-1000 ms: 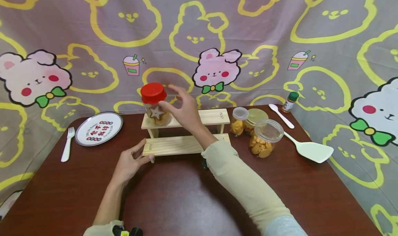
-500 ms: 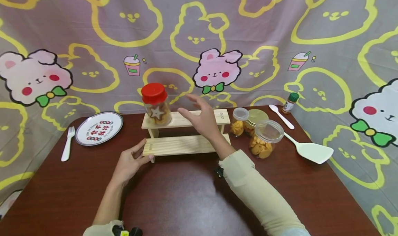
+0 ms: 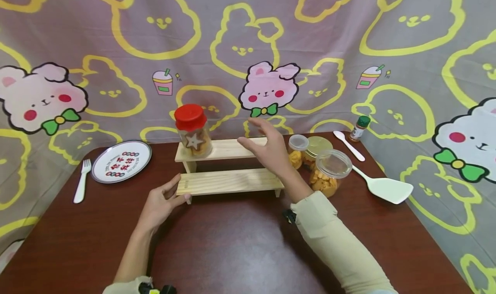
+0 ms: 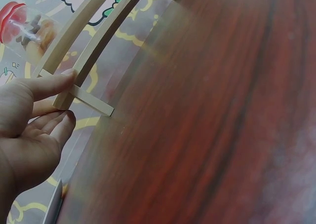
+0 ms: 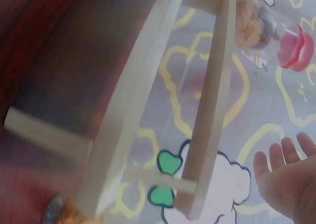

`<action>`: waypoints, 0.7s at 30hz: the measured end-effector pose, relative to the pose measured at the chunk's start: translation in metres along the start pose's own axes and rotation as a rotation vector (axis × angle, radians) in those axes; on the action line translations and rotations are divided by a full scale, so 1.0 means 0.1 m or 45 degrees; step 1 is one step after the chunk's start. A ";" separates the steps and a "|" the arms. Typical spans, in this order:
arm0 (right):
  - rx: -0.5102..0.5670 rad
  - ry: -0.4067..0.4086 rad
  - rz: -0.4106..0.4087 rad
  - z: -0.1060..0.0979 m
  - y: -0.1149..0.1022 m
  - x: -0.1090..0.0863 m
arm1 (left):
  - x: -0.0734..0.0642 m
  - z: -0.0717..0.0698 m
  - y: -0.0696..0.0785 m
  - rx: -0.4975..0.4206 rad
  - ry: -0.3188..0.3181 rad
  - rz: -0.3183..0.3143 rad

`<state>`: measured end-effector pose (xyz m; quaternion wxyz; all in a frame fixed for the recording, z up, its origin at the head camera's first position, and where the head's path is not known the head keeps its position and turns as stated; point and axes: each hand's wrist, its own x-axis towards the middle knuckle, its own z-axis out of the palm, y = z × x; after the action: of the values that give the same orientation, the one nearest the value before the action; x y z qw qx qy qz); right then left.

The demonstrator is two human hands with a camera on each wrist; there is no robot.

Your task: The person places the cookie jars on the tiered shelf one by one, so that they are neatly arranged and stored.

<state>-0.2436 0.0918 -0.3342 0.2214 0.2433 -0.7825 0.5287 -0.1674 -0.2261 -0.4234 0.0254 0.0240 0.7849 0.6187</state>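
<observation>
Hung behind both sets of fingers: a grey-pink curtain (image 3: 329, 23) with yellow-outlined cartoon figures. Spread beneath them: a glossy red-brown wooden surface (image 3: 217, 246). Right at the fingers of the left hand (image 3: 158, 205): a pale, unpainted wooden two-tier shelf (image 3: 228, 182), pinched at the left end of the lower plank between thumb and curled fingers, probably to keep from sliding. Well apart from that grip: the right hand (image 3: 271, 151), thumb and fingers loosely parted, holding nothing, clear of the wood in the right wrist view.

Beyond and left of the left fingers: a round white plate (image 3: 122, 161) with dark rim and red lettering. Far right of the right fingers: a broad cream plastic spatula (image 3: 389, 190), with jars standing in the way between. Above and behind the left fingers, upright on the upper plank: a clear red-lidded jar (image 3: 196, 142) of cookies, apparently placed flat for firm footing. Right of the right fingers, crowded together: a wide clear-lidded jar (image 3: 327, 180), a gold-lidded jar (image 3: 319, 146), partly hidden, and a small pale-lidded jar (image 3: 298, 144), partly covered by the right wrist. Farther out: a white plastic fork (image 3: 81, 182) left of the left fingers; a slim white spoon (image 3: 349, 146) and a small green-capped bottle (image 3: 359, 129) right of the right fingers.
</observation>
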 end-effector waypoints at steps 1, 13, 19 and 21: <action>-0.011 -0.007 -0.006 -0.03 0.00 -0.01 | 0.00 0.00 0.00 -0.001 -0.001 0.002; -0.051 0.004 0.058 -0.45 0.00 -0.10 | -0.02 0.00 0.01 -0.003 0.004 -0.005; -0.104 0.047 0.058 -0.72 0.06 -0.18 | -0.02 0.01 0.01 -0.007 -0.003 -0.001; -0.109 0.064 0.074 -0.80 0.06 -0.20 | -0.01 0.00 0.01 -0.005 0.003 0.001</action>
<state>-0.2246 0.1718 -0.3226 0.2358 0.1976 -0.8052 0.5069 -0.1660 -0.2254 -0.4223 0.0244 0.0234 0.7837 0.6203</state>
